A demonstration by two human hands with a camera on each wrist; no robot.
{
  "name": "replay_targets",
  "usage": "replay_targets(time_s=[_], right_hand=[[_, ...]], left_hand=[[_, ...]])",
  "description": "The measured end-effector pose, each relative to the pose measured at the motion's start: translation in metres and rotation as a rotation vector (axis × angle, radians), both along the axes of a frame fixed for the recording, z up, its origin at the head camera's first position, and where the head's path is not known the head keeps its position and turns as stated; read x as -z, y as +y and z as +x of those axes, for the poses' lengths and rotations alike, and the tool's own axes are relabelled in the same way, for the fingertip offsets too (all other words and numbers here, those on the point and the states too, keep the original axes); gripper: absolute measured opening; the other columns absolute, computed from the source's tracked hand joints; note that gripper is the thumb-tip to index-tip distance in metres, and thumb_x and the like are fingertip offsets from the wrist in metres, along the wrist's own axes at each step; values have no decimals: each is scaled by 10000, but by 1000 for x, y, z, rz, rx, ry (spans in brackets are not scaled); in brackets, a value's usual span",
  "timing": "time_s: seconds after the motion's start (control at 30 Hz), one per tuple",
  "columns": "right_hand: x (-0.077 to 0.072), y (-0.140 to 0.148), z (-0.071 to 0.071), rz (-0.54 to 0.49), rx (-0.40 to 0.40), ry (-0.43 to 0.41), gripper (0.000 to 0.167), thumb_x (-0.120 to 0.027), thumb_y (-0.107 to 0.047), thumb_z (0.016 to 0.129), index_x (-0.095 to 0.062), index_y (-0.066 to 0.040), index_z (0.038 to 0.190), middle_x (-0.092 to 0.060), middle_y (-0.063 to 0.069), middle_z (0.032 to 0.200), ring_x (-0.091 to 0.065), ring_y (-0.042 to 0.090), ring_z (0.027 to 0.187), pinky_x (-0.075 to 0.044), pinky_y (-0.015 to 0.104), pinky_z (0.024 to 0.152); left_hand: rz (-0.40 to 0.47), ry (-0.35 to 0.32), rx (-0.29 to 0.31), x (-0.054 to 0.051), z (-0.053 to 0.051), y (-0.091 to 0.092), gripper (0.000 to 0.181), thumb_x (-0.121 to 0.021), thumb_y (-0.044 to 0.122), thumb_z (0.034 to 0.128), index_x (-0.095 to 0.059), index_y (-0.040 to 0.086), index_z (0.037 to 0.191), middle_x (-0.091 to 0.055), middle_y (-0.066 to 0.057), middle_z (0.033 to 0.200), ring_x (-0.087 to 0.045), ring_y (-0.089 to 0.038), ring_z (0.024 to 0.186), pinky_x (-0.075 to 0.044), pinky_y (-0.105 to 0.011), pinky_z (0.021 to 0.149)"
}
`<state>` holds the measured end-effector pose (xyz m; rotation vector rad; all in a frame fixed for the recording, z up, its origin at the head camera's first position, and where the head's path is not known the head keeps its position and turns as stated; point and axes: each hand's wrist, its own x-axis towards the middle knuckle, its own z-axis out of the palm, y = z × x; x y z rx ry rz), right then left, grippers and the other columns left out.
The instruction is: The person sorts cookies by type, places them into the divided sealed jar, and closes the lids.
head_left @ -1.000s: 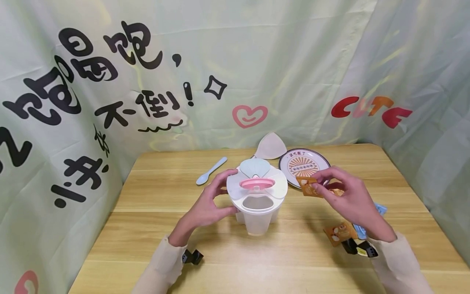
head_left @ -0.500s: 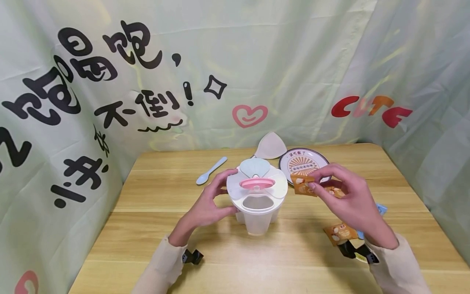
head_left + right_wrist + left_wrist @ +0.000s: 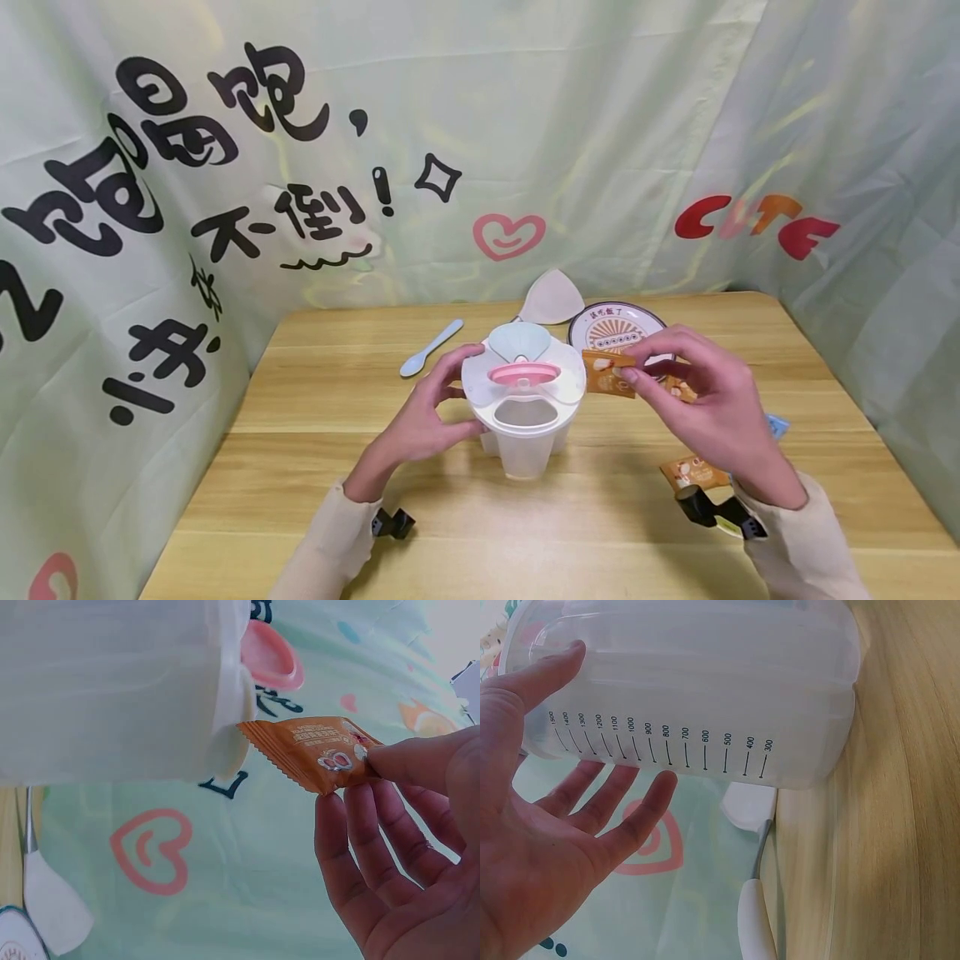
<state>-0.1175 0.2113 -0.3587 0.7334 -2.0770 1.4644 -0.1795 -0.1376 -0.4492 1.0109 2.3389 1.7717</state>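
A clear plastic measuring jug (image 3: 525, 454) with a white lid (image 3: 480, 383) and a pink lid handle (image 3: 525, 373) stands upright on the table. My left hand (image 3: 427, 425) holds its left side, thumb toward the front and fingers toward the back; the left wrist view shows scale marks on the wall (image 3: 705, 697). Between thumb and fingertips my right hand (image 3: 701, 400) pinches an orange snack packet (image 3: 609, 375). In the right wrist view the packet's crimped end (image 3: 277, 754) is close to the lid's edge; whether they touch I cannot tell. The lid's front has an oval opening (image 3: 525, 412).
Behind the jug lie a light blue spoon (image 3: 431, 350), a white spatula (image 3: 553, 297) and a patterned plate (image 3: 600, 321). Several packets lie by my right arm, among them an orange packet (image 3: 690, 473) and a blue packet (image 3: 777, 426). A printed cloth (image 3: 615, 150) hangs behind the table.
My right hand has carried the orange packet left and slightly up, toward the jug's lid. My left hand and the jug have stayed in place.
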Motion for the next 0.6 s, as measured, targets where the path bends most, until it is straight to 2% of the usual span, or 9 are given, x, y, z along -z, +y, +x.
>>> replay_targets(time_s=[0.2,0.47,0.6], right_hand=[[-2,-12,-1,-130,-125,43,396,-768,316,755,-756,113,1095,-782,66,1087,-740,129,957,-650,170,815],[-2,-29,1,-178,-189,76,337,-780,283,783,-745,118,1074,-783,64,1070,-725,135,935,-657,196,868],[2,-39,2,-175,-193,86,326,-797,258,792,-749,97,1072,-783,59,1062,-737,120,897,-654,198,877]], left_hand=[[3,-5,0,1,0,-1,948,-890,4,841,-423,215,1639,-494,-70,1641,-611,-300,1353,-639,-422,1031],[3,-6,1,1,0,0,951,-887,-4,836,-425,216,1638,-490,-60,1646,-615,-311,1357,-642,-424,1031],[2,-4,0,1,0,-1,950,-887,-1,838,-424,215,1639,-486,-66,1650,-612,-319,1359,-640,-413,1036]])
